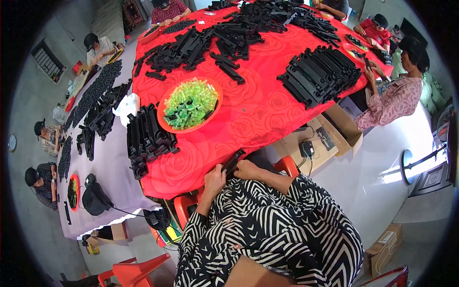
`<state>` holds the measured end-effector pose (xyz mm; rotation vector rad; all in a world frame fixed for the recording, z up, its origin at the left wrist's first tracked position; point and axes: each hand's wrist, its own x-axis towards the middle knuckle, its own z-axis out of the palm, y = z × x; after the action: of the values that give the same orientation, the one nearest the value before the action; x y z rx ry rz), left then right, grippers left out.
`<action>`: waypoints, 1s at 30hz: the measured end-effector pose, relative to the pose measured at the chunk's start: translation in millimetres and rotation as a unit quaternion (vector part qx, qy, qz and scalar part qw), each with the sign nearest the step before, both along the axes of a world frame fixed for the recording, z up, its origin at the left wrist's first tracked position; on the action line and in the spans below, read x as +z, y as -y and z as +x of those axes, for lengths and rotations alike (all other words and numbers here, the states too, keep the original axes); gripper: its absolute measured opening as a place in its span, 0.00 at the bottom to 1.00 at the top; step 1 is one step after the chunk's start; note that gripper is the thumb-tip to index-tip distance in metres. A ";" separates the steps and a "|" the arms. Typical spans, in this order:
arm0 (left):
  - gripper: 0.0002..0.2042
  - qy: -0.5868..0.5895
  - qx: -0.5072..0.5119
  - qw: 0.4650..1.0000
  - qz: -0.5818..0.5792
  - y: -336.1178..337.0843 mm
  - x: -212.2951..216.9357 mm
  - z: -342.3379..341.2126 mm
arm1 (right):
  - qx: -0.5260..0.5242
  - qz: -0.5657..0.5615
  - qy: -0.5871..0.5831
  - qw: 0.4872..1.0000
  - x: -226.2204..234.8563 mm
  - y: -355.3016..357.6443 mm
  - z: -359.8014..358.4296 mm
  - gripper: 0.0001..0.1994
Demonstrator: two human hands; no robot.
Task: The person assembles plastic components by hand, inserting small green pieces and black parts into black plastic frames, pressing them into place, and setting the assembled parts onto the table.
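At the near edge of the red-covered table, my left hand (215, 182) is closed around one end of a long black plastic part (233, 161). My right hand (248, 170) has its fingers bent against the same part from the other side; what its fingertips pinch is hidden. Ahead of my hands is an orange bowl (219, 97) of small translucent yellow and green pieces (189, 100). A row of similar black parts (148, 136) lies left of the bowl. Another neat row of black parts (320, 76) is at the right.
A loose heap of black parts (191, 48) covers the far side of the red tablecloth (267, 115). A lilac-covered table (110, 177) adjoins on the left, with a black cap (95, 196). Cardboard boxes (344, 129) stand below on the right. Several people work around the tables.
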<state>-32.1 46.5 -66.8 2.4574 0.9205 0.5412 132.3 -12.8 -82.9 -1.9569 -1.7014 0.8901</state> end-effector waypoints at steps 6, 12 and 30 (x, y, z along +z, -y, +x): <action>0.09 -0.015 0.008 0.999 -0.033 0.7 10.0 -0.4 | 0.029 0.057 -0.041 0.997 12.2 10.5 -1.9 0.11; 0.10 -0.022 -0.003 0.996 -0.092 1.5 27.3 -0.6 | -0.096 0.283 -0.176 0.938 71.3 27.4 -14.5 0.04; 0.10 0.185 0.051 0.919 -0.344 -4.3 82.3 -2.6 | -0.110 0.312 -0.281 0.901 105.8 45.1 -17.7 0.12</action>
<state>-34.7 50.8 15.5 1.6161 0.8879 0.5701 114.6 -57.9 22.9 -1.2623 -1.1916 0.6285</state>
